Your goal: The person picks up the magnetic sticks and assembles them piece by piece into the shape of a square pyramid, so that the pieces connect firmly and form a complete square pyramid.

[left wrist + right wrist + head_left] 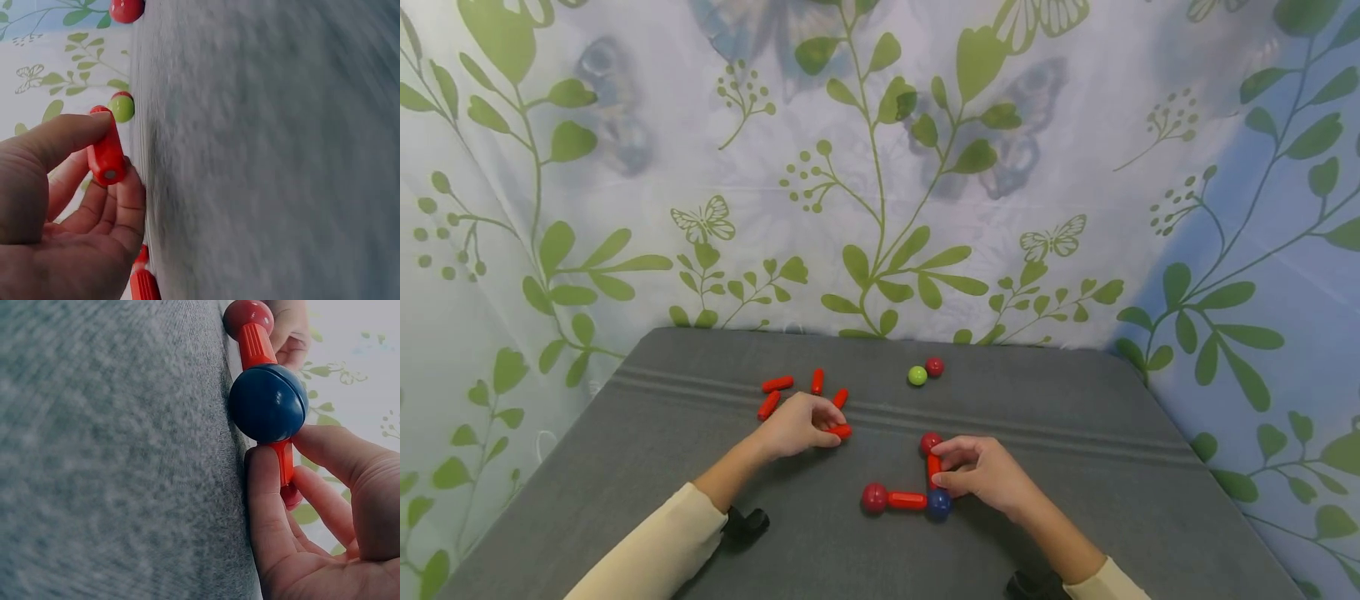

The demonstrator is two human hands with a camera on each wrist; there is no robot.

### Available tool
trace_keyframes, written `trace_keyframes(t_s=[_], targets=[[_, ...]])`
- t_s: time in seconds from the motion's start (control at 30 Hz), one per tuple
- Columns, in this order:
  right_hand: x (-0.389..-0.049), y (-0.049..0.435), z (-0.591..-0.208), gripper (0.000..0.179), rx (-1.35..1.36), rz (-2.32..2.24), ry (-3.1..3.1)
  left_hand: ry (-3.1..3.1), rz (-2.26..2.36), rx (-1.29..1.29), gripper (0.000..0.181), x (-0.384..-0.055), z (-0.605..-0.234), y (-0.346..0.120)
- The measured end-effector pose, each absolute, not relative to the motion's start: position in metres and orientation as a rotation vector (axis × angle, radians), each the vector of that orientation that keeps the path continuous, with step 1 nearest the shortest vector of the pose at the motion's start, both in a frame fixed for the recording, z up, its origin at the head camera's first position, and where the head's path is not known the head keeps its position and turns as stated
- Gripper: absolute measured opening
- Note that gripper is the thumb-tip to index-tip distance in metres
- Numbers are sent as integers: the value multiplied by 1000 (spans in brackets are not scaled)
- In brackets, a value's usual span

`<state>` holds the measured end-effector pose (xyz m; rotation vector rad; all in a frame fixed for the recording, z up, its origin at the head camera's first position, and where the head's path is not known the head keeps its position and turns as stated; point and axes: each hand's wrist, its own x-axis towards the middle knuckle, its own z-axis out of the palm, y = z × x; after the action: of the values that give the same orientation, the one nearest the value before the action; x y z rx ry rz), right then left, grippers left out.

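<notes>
Between thumb and fingers my left hand [802, 427] pinches a red rod [107, 150]; a small grey dot marks the rod's end in the left wrist view. My right hand [988, 473] grips the upright red rod [934, 470] of an L-shaped piece on the table. That piece has a blue ball [938, 503] at its corner and a dark red ball [931, 442] at the far end. Its other red rod [907, 501] runs left to a second dark red ball [875, 497]. In the right wrist view the blue ball [269, 402] sits just beyond the fingertips.
Several loose red rods [777, 383] lie beyond the left hand. Farther back, a green ball [917, 376] and a red ball [935, 366] sit side by side. The grey table [820, 533] ends at a leaf-patterned curtain [880, 192].
</notes>
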<state>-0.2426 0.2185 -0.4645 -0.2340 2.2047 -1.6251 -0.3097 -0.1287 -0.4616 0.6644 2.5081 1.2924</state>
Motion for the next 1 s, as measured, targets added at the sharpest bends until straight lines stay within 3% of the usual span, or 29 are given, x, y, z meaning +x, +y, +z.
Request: trace_keyframes(t_s=[1.0], targets=[[-244, 213, -462, 45, -239, -1665, 2207, 2407, 1177, 892, 15, -332, -462, -47]])
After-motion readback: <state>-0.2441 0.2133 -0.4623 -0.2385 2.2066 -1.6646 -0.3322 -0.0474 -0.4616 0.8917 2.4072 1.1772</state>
